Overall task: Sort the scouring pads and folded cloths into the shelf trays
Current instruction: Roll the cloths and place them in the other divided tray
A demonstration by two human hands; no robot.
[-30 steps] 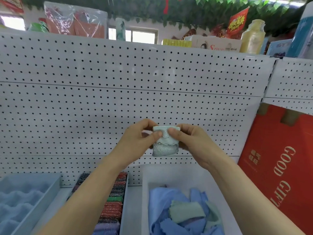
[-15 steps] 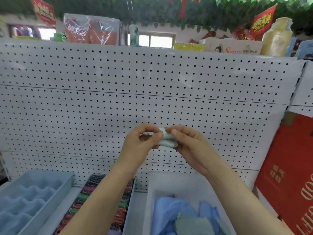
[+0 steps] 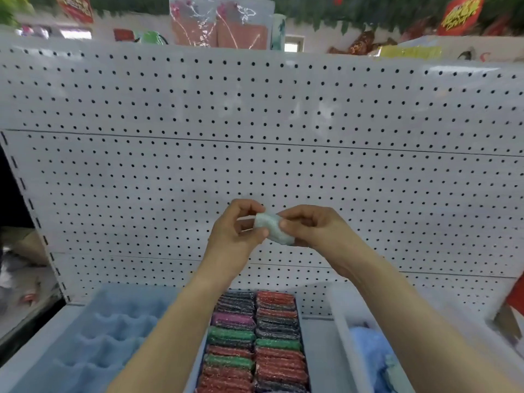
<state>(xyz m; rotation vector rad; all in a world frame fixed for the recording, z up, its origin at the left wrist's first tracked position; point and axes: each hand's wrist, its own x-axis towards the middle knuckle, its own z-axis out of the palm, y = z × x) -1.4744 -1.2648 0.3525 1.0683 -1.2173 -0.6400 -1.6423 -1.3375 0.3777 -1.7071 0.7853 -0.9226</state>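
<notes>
A small pale green folded cloth (image 3: pixel 272 228) is pinched between my left hand (image 3: pixel 237 231) and my right hand (image 3: pixel 313 226), raised in front of the white pegboard. Below them a tray holds two rows of glittery scouring pads (image 3: pixel 278 344) in red, green, purple and dark colours. At the left stands a light blue divided tray (image 3: pixel 93 336) with scalloped compartments. On the right a white bin (image 3: pixel 341 333) holds blue cloths (image 3: pixel 368 353); my right forearm covers part of it.
The white pegboard back panel (image 3: pixel 255 154) rises behind the trays. Packaged goods (image 3: pixel 219 24) sit on top of it. A red box (image 3: pixel 514 302) stands at the far right edge. The shelf's left end (image 3: pixel 34 319) drops off to the floor.
The view has swung left, so the pad tray now sits under my hands. The cloth, hanging unfolded a second ago, is now folded into a compact bundle between my fingers.
</notes>
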